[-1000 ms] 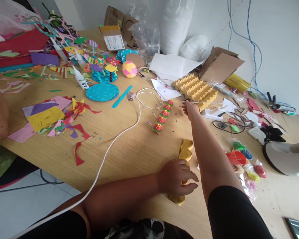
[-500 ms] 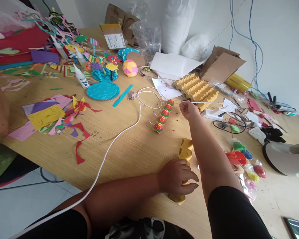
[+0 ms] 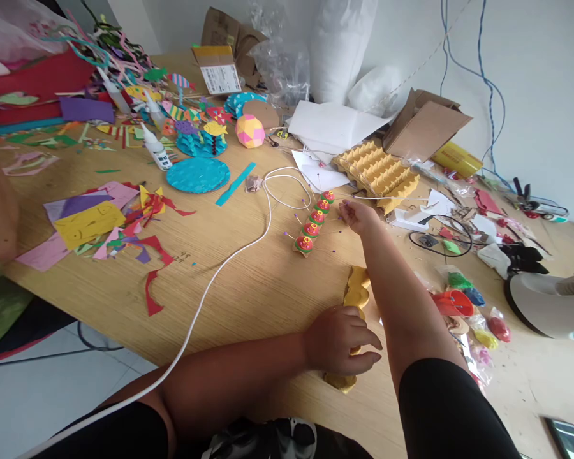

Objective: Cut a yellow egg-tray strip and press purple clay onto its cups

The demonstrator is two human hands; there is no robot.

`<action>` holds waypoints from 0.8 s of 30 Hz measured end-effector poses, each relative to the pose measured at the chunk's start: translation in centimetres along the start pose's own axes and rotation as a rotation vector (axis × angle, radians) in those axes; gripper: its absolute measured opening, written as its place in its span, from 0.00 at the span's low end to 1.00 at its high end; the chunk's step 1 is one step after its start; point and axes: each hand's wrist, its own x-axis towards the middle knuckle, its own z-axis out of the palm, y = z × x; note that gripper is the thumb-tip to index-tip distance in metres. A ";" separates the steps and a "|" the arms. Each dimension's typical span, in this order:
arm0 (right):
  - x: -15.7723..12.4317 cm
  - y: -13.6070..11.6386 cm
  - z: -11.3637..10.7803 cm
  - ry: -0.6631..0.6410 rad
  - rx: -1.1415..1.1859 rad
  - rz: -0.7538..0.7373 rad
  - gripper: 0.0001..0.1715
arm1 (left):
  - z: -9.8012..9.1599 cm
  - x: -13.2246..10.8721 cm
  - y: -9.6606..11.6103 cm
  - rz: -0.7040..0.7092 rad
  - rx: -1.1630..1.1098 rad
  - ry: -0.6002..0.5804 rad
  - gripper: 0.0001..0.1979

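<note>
A row of red and green painted egg-carton cups point(image 3: 310, 227), shaped like a caterpillar, lies on the table. Thin legs with purple tips stick out along both sides. Just right of its far end is my right hand point(image 3: 356, 217), fingers pinched together; whatever is between them is too small to make out. My left hand point(image 3: 342, 341) rests over an unpainted yellow egg-carton strip point(image 3: 357, 285), covering its middle. Its thumb and fingers are apart, and it does not grip the strip.
A yellow egg tray point(image 3: 377, 169) stands behind my right hand. A white cable point(image 3: 229, 255) crosses the table on the left. Paper scraps point(image 3: 88, 223), a blue disc point(image 3: 198, 174) and a glue bottle point(image 3: 155, 148) lie farther left. An orange cup point(image 3: 453, 303) is at right.
My right hand has shifted slightly left and down, closer to the caterpillar's side. My left hand and the caterpillar have stayed in place.
</note>
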 end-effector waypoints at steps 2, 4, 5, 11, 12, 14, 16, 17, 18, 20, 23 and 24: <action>0.0 0.2 0.2 -0.002 -0.015 0.005 0.09 | 0.0 0.0 0.0 -0.007 0.000 0.003 0.12; 0.1 0.3 0.4 0.005 -0.028 -0.007 0.09 | 0.1 0.0 0.0 -0.008 -0.002 0.013 0.12; 0.2 0.4 0.5 0.011 -0.032 -0.020 0.09 | 0.1 0.0 0.0 -0.005 -0.002 0.017 0.12; 0.7 0.6 0.8 0.043 -0.075 -0.130 0.08 | 0.2 0.0 -0.2 0.004 0.032 0.007 0.12; 0.8 0.6 0.9 0.045 -0.091 -0.144 0.08 | 0.2 0.0 -0.2 0.005 0.037 0.010 0.12; 0.8 0.7 1.0 0.051 -0.128 -0.177 0.07 | 0.3 0.0 -0.2 0.007 0.049 0.010 0.12; 0.9 0.7 1.1 0.059 -0.169 -0.218 0.06 | 0.3 -0.1 -0.3 0.009 0.061 0.011 0.11; 0.9 0.7 1.2 0.063 -0.190 -0.242 0.06 | 0.4 -0.1 -0.3 0.011 0.064 0.017 0.11; 0.9 0.7 1.3 0.066 -0.213 -0.266 0.05 | 0.4 -0.1 -0.3 0.014 0.063 0.025 0.11; 1.0 0.7 1.4 0.069 -0.260 -0.313 0.05 | 0.5 -0.2 -0.4 0.019 0.061 0.040 0.11; 1.3 0.6 1.4 0.064 -0.326 -0.369 0.05 | 0.7 -0.3 -0.5 0.026 0.058 0.058 0.11; 1.4 0.6 1.3 0.061 -0.344 -0.384 0.05 | 0.8 -0.3 -0.5 0.031 0.057 0.068 0.11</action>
